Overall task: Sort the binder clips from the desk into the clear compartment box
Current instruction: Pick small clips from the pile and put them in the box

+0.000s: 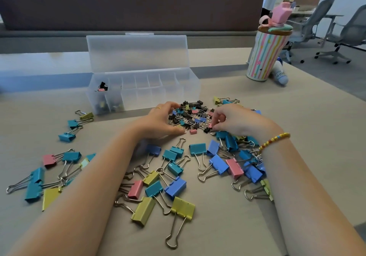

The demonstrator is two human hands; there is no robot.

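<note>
My left hand is resting at the left edge of the heap of small mixed-colour binder clips, fingers curled loosely around the heap's side; I cannot tell whether it is grasping any clip. My right hand is pinching at the heap's right edge, fingertips closing on a small pink clip. A beaded yellow bracelet is sitting on my right wrist. Large metal binder clips in blue, teal, yellow and pink are lying scattered over the beige counter between and beside my forearms. The clear plastic compartment box is standing just beyond the heap, lid raised, holding a few small clips in its leftmost compartments. A striped pastel tumbler with a pink lid is standing at the far right.
</note>
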